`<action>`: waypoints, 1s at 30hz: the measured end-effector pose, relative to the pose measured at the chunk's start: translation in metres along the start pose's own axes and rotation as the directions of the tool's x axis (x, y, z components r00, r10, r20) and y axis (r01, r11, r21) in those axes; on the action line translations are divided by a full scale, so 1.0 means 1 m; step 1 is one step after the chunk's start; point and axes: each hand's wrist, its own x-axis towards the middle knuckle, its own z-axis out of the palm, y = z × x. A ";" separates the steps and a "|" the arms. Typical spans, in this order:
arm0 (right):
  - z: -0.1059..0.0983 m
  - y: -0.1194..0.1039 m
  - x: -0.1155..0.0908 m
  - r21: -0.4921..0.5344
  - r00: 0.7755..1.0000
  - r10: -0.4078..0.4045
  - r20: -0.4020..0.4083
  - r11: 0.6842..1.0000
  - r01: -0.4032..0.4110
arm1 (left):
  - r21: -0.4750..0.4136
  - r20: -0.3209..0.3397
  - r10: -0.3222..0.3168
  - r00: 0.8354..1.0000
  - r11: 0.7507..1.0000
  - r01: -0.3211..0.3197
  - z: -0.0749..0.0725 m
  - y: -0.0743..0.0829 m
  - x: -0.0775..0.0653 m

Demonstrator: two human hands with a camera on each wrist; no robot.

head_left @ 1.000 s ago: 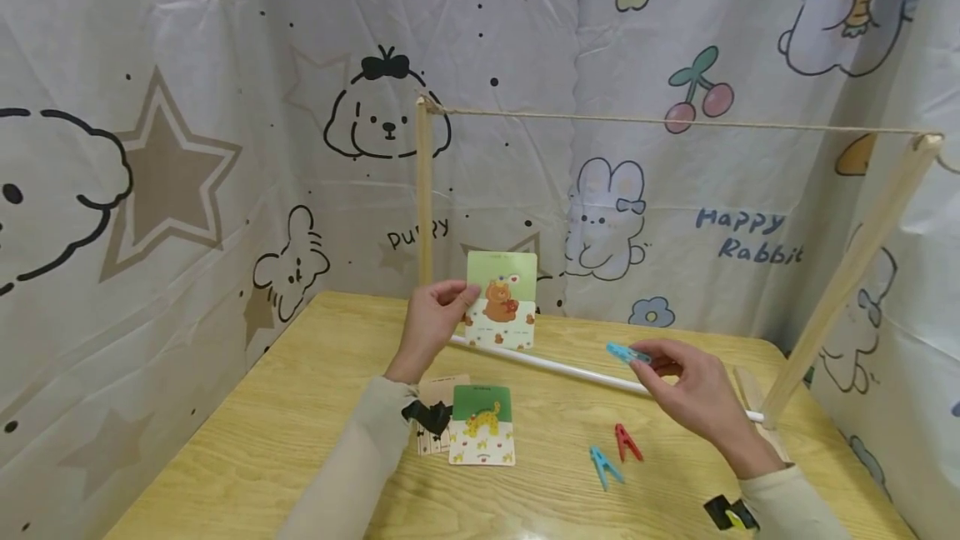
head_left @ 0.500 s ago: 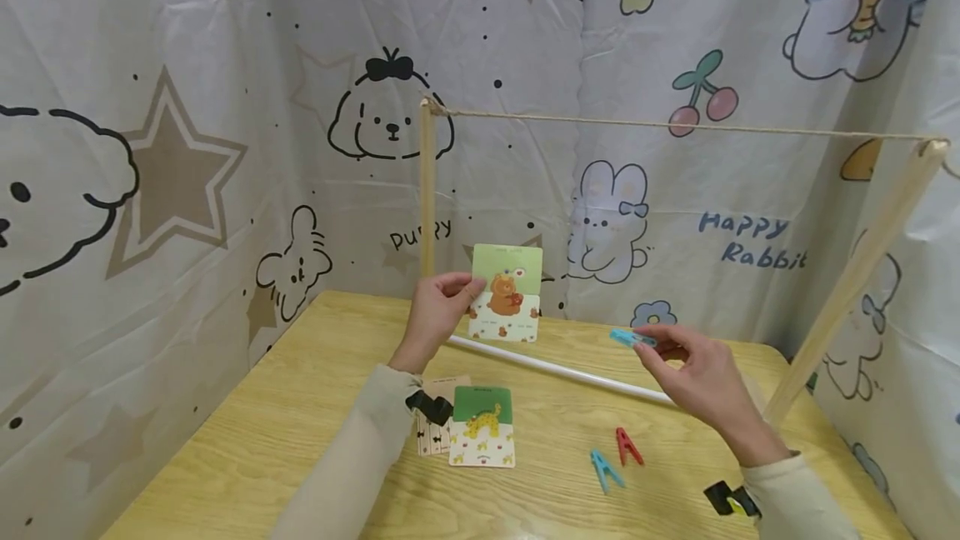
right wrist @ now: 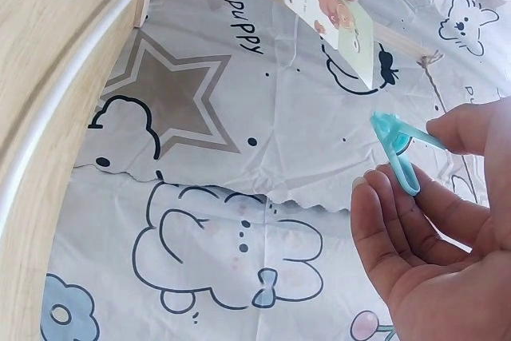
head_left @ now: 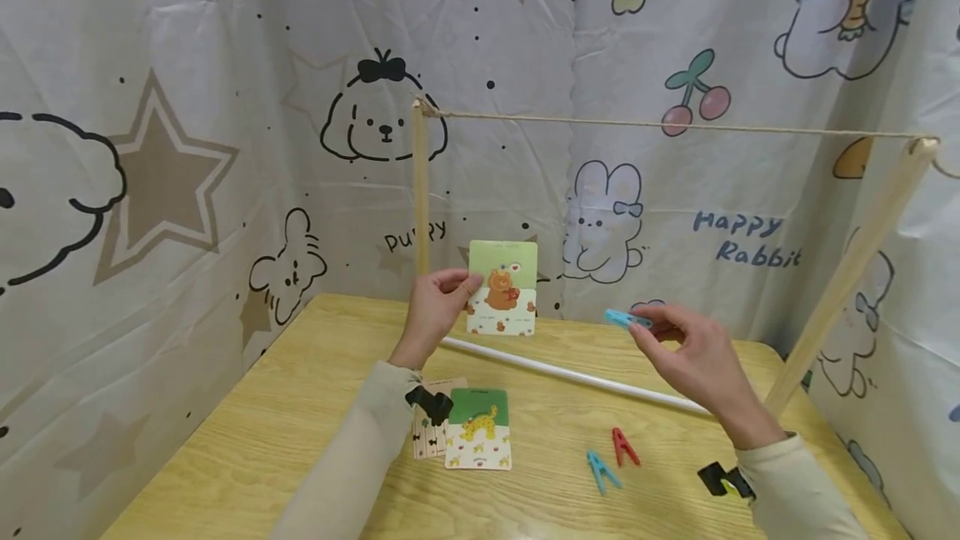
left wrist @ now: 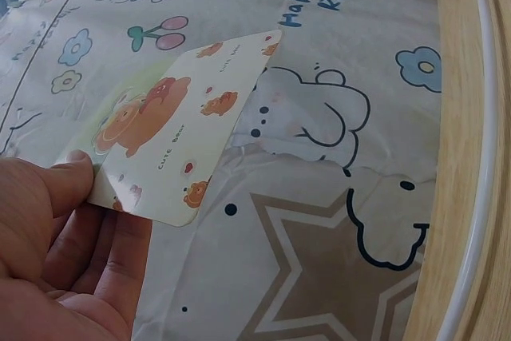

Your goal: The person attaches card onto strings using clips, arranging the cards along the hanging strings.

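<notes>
My left hand (head_left: 437,315) pinches the left edge of a green and white card with a bear on it (head_left: 501,290), held upright above the table. In the left wrist view the thumb lies on the front of the bear card (left wrist: 172,129), fingers behind. To the right, my right hand (head_left: 690,352) holds a light blue clothespin (head_left: 627,319) between thumb and fingers, its head toward the card. The right wrist view shows the thumb on one leg of the blue clothespin (right wrist: 393,145) and fingers on the other. Both hands are below the string (head_left: 637,121).
The string runs between two wooden posts (head_left: 422,190), joined low down by a white rod (head_left: 570,372). A leopard card (head_left: 478,432) overlaps a beige card (head_left: 429,437) on the table (head_left: 300,407). Near them lie a red clothespin (head_left: 624,447) and another blue clothespin (head_left: 602,471).
My right hand has risen with the blue clothespin. My left hand has lifted the bear card slightly. The cards and clothespins on the table stay put.
</notes>
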 end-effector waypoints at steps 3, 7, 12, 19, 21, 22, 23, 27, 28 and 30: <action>-0.001 -0.004 0.005 -0.010 1.000 0.001 0.000 1.000 -0.001 | -0.003 -0.005 0.007 1.000 1.000 -0.007 -0.001 0.000 0.001; 0.000 -0.008 0.012 -0.016 1.000 -0.002 -0.002 1.000 0.002 | -0.003 -0.018 -0.006 1.000 1.000 0.006 -0.002 0.000 0.002; -0.001 -0.014 0.022 -0.006 1.000 -0.015 -0.003 1.000 0.015 | -0.013 -0.029 -0.021 0.999 1.000 0.021 -0.002 0.002 0.006; -0.002 -0.025 0.036 0.013 1.000 -0.020 -0.010 1.000 0.020 | 0.001 -0.025 -0.009 1.000 1.000 0.009 -0.004 0.006 0.011; -0.002 -0.027 0.041 0.022 1.000 -0.019 -0.002 1.000 0.020 | 0.001 -0.030 -0.009 1.000 1.000 0.009 -0.005 0.007 0.012; -0.001 -0.029 0.043 0.025 1.000 -0.019 0.001 1.000 0.019 | 0.002 -0.032 -0.007 0.999 1.000 0.007 -0.005 0.007 0.013; -0.001 -0.030 0.045 0.025 1.000 -0.019 0.003 1.000 0.018 | 0.002 -0.035 -0.003 0.999 1.000 0.003 -0.006 0.007 0.014; 0.001 -0.033 0.055 0.035 1.000 -0.017 -0.010 0.999 0.018 | -0.009 -0.035 0.013 0.999 1.000 -0.014 -0.005 0.009 0.017; 0.001 -0.033 0.057 0.034 1.000 -0.019 -0.016 0.999 0.019 | -0.014 -0.031 0.020 0.999 1.000 -0.020 -0.005 0.010 0.018; 0.002 -0.035 0.060 0.035 0.999 -0.024 -0.025 0.999 0.024 | -0.027 -0.025 0.026 0.999 0.999 -0.027 -0.004 0.012 0.020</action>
